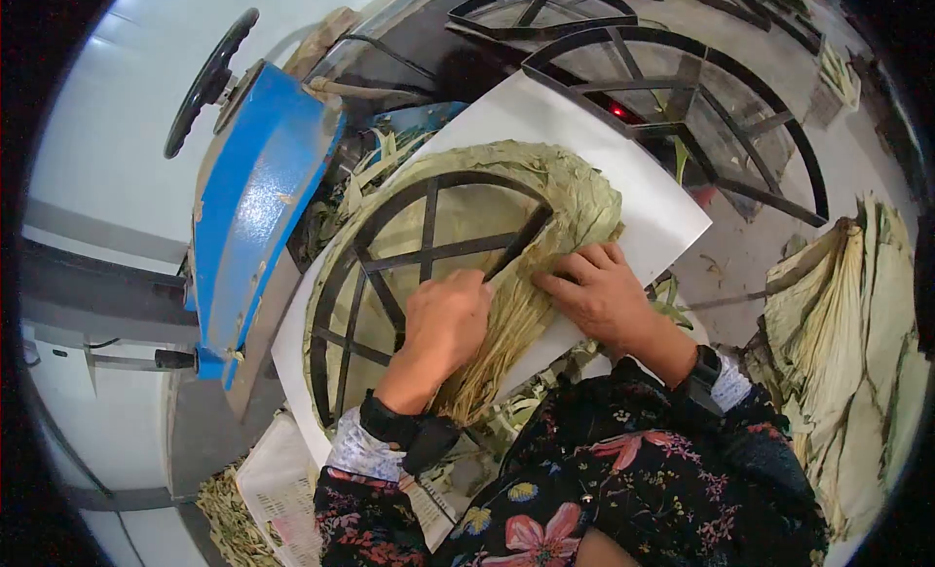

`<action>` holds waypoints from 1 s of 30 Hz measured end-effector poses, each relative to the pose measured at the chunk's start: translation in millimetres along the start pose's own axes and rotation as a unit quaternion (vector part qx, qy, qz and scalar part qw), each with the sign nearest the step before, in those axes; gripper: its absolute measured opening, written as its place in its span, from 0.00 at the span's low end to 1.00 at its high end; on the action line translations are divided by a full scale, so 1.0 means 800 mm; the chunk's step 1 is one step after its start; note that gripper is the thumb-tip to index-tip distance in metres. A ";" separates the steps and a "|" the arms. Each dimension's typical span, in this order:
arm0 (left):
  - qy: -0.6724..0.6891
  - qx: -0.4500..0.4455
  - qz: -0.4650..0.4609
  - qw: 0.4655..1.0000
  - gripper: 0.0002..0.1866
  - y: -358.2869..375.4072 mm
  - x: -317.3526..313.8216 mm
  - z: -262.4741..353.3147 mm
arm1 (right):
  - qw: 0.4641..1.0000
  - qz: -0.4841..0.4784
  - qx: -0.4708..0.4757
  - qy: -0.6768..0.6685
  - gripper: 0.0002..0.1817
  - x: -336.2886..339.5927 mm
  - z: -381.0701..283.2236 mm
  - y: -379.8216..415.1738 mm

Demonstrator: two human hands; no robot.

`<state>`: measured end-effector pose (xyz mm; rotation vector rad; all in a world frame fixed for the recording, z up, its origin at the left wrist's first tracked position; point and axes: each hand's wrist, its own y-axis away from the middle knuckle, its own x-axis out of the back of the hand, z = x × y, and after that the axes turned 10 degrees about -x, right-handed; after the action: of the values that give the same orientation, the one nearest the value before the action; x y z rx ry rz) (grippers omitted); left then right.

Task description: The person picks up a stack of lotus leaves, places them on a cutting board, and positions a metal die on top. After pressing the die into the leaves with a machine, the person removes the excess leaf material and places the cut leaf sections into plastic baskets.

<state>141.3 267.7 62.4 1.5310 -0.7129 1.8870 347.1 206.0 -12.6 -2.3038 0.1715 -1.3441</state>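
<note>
A black metal fan-shaped cutting frame with crossbars lies on a stack of dried pale-green leaves. Both rest on a white board. My left hand is closed in a fist around a bar at the frame's near right side; its fingertips are hidden. Along the right edge of the stack, my right hand has bent fingers and thumb pressed on the leaves, which are bunched and creased there.
A blue machine arm with a black handwheel stands at the left. More black frames lie beyond the board. A bundle of dried leaves hangs at the right. A white plastic crate and leaf scraps sit at lower left.
</note>
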 end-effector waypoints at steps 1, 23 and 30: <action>0.003 0.003 0.020 1.000 0.10 -0.001 0.000 0.000 | 1.000 0.002 0.003 0.002 0.21 -0.001 0.001 0.001; 0.023 0.049 -0.110 0.992 0.26 -0.010 -0.005 0.006 | 0.998 0.054 -0.020 -0.009 0.17 -0.005 -0.001 0.006; -0.005 -0.068 0.010 0.998 0.19 0.011 -0.015 0.011 | 0.998 0.050 -0.022 0.005 0.16 -0.012 -0.001 0.006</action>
<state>142.4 254.1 51.6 1.4532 -0.8470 1.8072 342.2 205.2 -22.1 -2.2926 0.3178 -1.3129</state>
